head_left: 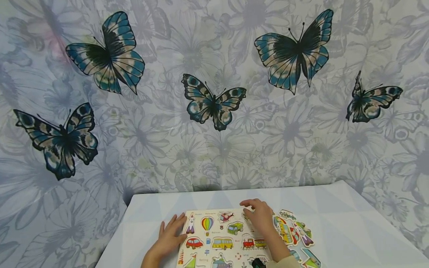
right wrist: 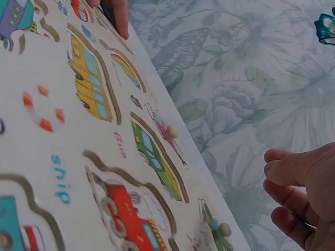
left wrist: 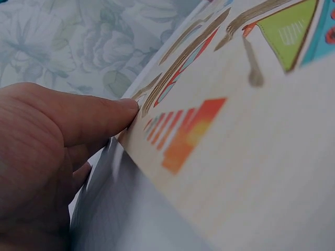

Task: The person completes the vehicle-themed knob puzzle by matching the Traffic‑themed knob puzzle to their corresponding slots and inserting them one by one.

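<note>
A wooden peg puzzle board (head_left: 211, 255) printed with vehicles lies on the table. My left hand (head_left: 169, 235) rests at its left side with fingers spread. In the left wrist view, the left thumb (left wrist: 104, 112) touches the board's edge near an orange-striped print. My right hand (head_left: 261, 217) is over the board's far right corner, fingers loosely bent, holding nothing. The right wrist view shows the right hand (right wrist: 301, 188) apart from the board. Wooden knobs stand on the helicopter piece (right wrist: 162, 130) and on a green piece (right wrist: 212, 225) near the far edge.
Loose vehicle pieces lie in a pile (head_left: 295, 230) right of the board, with more cutouts (head_left: 310, 257) nearer. A pale cloth covers the table (head_left: 157, 204). Behind it hangs a floral backdrop (head_left: 214, 160) with butterflies.
</note>
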`<action>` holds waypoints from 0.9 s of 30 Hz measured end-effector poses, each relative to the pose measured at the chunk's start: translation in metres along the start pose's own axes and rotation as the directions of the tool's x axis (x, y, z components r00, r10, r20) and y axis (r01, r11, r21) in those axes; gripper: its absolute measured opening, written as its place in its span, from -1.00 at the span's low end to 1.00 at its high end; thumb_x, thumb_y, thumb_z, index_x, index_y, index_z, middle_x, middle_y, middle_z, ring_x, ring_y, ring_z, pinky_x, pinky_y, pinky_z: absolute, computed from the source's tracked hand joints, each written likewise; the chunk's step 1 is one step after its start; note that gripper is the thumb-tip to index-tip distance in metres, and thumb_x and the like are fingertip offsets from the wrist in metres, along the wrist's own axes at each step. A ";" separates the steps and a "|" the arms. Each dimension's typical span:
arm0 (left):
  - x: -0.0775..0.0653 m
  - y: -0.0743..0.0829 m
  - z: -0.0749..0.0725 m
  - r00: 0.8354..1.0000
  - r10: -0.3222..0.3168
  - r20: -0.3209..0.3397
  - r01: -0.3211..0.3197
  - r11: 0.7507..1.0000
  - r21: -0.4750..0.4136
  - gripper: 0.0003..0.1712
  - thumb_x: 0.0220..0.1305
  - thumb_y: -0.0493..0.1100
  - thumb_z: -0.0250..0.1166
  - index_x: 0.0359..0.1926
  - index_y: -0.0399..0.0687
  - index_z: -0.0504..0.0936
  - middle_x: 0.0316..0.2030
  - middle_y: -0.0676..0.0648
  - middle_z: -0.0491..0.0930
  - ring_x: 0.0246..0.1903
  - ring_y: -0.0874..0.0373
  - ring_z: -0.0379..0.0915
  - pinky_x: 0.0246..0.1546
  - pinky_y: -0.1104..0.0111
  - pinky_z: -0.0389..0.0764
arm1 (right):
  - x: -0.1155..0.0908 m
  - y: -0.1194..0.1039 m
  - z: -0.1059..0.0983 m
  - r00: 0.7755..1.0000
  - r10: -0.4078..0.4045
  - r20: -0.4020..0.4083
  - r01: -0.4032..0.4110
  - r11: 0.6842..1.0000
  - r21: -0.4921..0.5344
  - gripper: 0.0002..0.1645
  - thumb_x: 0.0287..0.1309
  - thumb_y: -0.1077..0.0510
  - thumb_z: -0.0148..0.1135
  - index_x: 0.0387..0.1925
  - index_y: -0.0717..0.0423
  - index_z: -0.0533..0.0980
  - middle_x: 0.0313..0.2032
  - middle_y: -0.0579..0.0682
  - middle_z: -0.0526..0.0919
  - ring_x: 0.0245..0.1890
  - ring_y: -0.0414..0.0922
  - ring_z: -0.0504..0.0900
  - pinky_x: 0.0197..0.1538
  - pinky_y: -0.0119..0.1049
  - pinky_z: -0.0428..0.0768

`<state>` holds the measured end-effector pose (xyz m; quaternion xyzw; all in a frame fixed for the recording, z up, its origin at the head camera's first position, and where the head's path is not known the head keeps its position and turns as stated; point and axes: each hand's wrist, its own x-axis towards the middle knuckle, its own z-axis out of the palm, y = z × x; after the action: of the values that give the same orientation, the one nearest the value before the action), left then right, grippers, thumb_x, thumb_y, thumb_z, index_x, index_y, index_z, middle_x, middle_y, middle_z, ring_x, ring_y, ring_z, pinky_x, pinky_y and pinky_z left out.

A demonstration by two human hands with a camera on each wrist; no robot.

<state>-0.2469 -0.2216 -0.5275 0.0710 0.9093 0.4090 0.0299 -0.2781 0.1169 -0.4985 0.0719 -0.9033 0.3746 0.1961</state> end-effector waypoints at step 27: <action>0.005 -0.006 0.001 1.000 -0.014 -0.001 0.014 1.000 0.026 -0.26 0.18 -0.20 0.39 0.39 -0.15 0.41 0.51 -0.22 0.20 0.54 -0.35 -0.19 0.38 -0.36 -0.59 | -0.004 0.049 -0.088 0.943 0.331 -0.018 -0.331 0.943 -0.001 -0.68 0.33 0.12 0.19 0.06 0.04 0.64 0.03 0.16 0.69 -0.11 0.05 0.56 0.01 0.15 0.36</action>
<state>-0.2525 -0.2241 -0.5326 0.0646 0.9151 0.3968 0.0315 -0.2617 0.2137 -0.4747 -0.0846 -0.9015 0.4013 0.1384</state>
